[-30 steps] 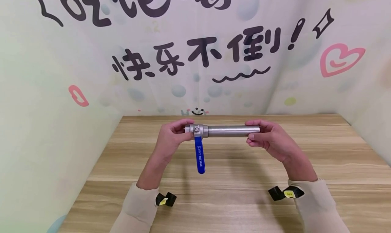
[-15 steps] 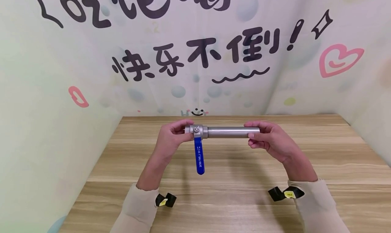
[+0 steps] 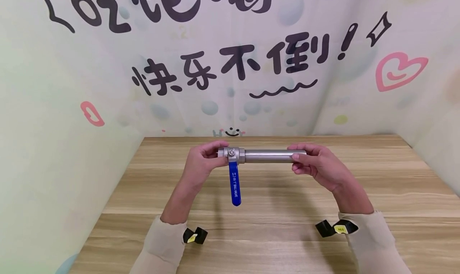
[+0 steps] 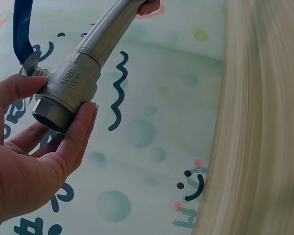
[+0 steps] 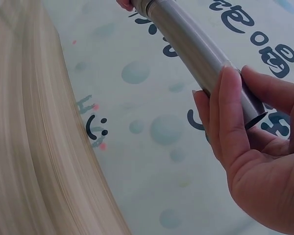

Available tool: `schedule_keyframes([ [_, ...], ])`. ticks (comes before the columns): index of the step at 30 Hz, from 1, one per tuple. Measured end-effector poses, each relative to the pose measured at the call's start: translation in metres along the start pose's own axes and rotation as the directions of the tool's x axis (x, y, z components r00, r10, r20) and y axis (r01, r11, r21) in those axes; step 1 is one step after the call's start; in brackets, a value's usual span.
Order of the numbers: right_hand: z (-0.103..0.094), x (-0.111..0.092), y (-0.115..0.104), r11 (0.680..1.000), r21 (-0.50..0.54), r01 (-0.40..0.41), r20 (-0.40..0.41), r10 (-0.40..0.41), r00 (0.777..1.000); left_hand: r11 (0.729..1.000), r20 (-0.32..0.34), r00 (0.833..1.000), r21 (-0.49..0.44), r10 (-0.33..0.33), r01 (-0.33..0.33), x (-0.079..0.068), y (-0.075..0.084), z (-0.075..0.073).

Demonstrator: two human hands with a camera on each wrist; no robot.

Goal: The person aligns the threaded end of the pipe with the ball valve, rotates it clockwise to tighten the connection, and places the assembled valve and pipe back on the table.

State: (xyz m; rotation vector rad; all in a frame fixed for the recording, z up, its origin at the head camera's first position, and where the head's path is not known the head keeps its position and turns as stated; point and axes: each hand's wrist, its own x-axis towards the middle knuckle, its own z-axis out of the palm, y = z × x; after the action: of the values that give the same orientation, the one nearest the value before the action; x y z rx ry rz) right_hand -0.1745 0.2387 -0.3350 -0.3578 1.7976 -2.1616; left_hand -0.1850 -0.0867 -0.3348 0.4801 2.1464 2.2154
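A steel ball valve (image 3: pixel 231 152) with a blue lever handle (image 3: pixel 235 184) is joined to a straight steel pipe (image 3: pixel 268 155), the two held level above the table. My left hand (image 3: pixel 199 160) grips the valve body at its open hex end, thumb on one side and fingers on the other. At the pipe's far end my right hand (image 3: pixel 319 163) holds the tube between thumb and fingers. Threads (image 4: pixel 89 54) show where the pipe meets the valve in the left wrist view. The pipe's open end (image 5: pixel 255 119) pokes out past my right fingers in the right wrist view.
Below lies a wood-grain table (image 3: pixel 258 246). A printed white cloth (image 3: pixel 230 66) with black characters and hearts hangs behind its back edge, and a pale wall (image 3: pixel 46 146) stands at the left. Black camera mounts (image 3: pixel 195 235) sit on both sleeves.
Hardly anything differs: the valve and pipe stay level in both hands, and the lever still points toward me. My right fingertips have shifted very slightly on the pipe.
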Motion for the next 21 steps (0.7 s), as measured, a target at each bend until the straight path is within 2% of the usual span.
schedule_keyframes([
  [9, -0.0002, 0.0004, 0.0007, 1.0, 0.001, -0.014, 0.021, 0.014, 1.0, 1.0, -0.005, 1.0, 0.007, -0.002, 0.002, -0.0016, 0.002, 0.0002],
  [21, -0.0036, 0.0011, 0.0038, 0.999, -0.001, 0.033, 0.101, -0.032, 0.994, 1.0, -0.001, 1.0, 0.0, 0.0, 0.0, -0.001, 0.0015, -0.0009],
])
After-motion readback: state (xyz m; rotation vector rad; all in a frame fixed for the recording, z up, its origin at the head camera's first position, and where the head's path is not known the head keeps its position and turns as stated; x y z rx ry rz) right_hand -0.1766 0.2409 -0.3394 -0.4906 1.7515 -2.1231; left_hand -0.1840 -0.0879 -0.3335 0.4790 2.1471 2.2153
